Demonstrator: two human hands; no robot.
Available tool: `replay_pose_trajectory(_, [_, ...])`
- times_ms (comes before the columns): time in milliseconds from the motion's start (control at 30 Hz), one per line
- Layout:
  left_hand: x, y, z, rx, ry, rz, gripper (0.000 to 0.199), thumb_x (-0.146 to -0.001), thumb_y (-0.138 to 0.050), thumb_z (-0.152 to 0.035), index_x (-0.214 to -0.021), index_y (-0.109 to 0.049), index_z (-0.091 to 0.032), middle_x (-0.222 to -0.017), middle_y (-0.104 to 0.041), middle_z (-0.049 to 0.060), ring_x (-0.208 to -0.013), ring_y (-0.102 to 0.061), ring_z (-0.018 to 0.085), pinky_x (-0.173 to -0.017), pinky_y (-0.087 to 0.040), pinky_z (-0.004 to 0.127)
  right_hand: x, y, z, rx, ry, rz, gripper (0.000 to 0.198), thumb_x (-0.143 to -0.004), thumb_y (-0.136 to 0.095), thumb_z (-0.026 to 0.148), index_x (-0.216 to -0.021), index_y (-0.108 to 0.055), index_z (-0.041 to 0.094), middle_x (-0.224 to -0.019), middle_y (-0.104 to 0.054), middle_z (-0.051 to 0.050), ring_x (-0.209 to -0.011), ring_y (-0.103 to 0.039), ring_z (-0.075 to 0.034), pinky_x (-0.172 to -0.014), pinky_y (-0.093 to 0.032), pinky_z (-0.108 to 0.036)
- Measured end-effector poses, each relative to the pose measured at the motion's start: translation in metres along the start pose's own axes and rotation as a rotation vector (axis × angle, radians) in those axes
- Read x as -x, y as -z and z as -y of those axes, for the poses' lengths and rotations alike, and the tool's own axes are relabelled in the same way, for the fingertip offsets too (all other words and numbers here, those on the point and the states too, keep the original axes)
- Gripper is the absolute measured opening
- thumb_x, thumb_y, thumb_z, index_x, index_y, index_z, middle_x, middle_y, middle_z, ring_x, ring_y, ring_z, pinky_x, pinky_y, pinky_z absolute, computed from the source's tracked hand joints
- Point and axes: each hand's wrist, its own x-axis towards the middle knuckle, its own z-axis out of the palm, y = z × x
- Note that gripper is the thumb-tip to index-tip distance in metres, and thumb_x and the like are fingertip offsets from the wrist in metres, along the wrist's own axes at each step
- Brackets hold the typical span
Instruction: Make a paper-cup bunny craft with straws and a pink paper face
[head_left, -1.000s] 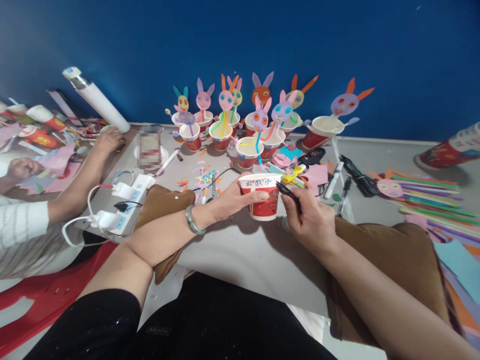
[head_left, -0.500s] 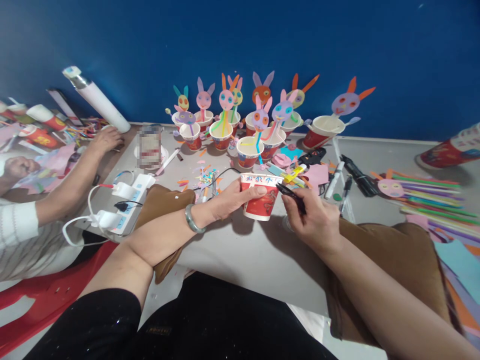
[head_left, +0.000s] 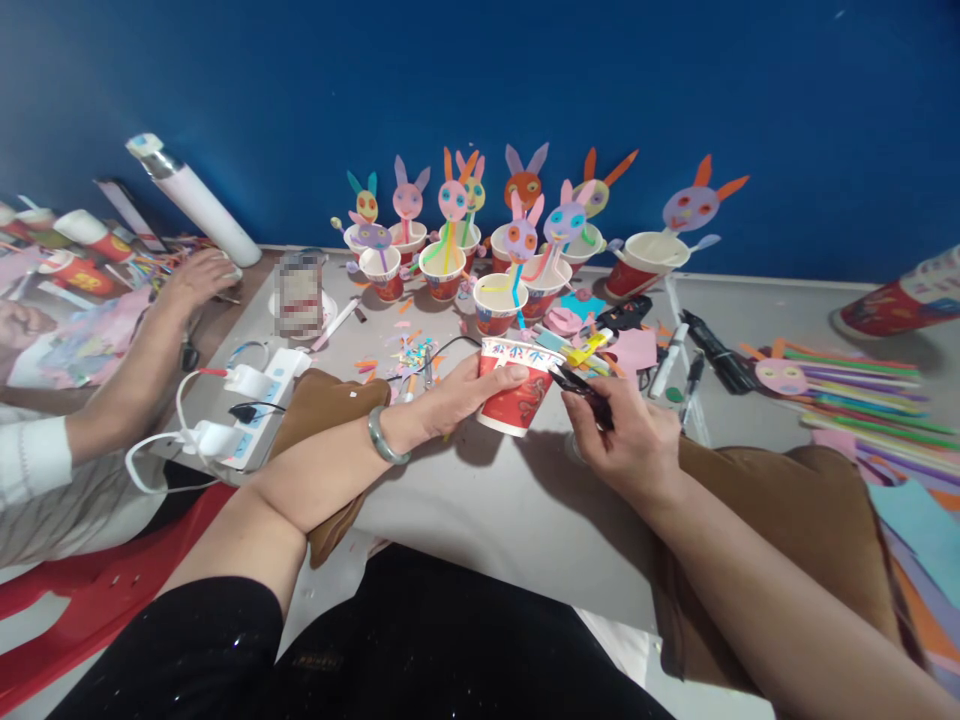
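Observation:
My left hand [head_left: 465, 395] is closed around a red paper cup [head_left: 516, 395] with a white, blue-patterned rim, its thumb across the front. The cup is held above the table, slightly tilted. In my right hand [head_left: 630, 430] is a black tool [head_left: 589, 390] with a narrow, blade-like tip; its exact kind is partly hidden by the fingers. The tip points at the cup's right side near the rim, and I cannot tell whether it touches. Just behind stand several paper cups [head_left: 499, 318] with paper rabbit heads [head_left: 520, 238] on coloured straws.
Paper scraps [head_left: 420, 352], pink paper [head_left: 634, 350], a white marker [head_left: 670, 360] and black pens [head_left: 718, 350] lie around. Coloured straws [head_left: 862, 395] are at right. Brown cushions [head_left: 787, 530] flank me. At left are a power strip [head_left: 266, 405] and another person's hand [head_left: 202, 280].
The cup has shifted slightly left and up in my left hand. The black tool's tip has turned a little and looks wider. At left, the other person's hands have moved slightly.

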Motion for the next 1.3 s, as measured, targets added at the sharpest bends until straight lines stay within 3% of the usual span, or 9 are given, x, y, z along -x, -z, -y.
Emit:
replay_pose_trajectory(433, [-0.001,0.003,-0.007,-0.049,0.082,0.007,0.055,-0.077,-0.076,-0.056,-0.109,-0.067,-0.012,-0.098,-0.073,0.011,-0.079,-0.067,0.015,-0.073,-0.051,0.027,-0.001,0.002,-0.001,-0.031,-0.047,0.082,0.021,-0.098,-0.053,0.036,-0.096,-0.062,0.017,-0.066,-0.065,-0.001,-0.049,-0.055,-0.013,-0.049,-0.035,-0.025])
replay_pose_trajectory(933, [-0.001,0.003,-0.010,-0.014,0.169,0.025,0.056,-0.070,-0.079,-0.058,-0.098,-0.066,-0.011,-0.082,-0.070,0.006,-0.067,-0.063,0.012,-0.067,-0.049,0.026,-0.004,0.004,-0.003,-0.091,-0.004,0.128,0.020,-0.099,-0.050,0.035,-0.096,-0.060,0.018,-0.063,-0.061,0.000,-0.050,-0.055,-0.013,-0.050,-0.036,-0.026])
replay_pose_trajectory(1300, [0.000,0.004,-0.010,0.067,0.230,0.092,0.055,-0.071,-0.079,-0.056,-0.096,-0.067,-0.009,-0.084,-0.072,0.011,-0.072,-0.067,0.017,-0.071,-0.052,0.031,-0.004,0.005,-0.002,-0.085,-0.016,0.146,0.026,-0.101,-0.046,0.040,-0.097,-0.062,0.019,-0.063,-0.062,-0.001,-0.051,-0.056,-0.015,-0.050,-0.036,-0.027])
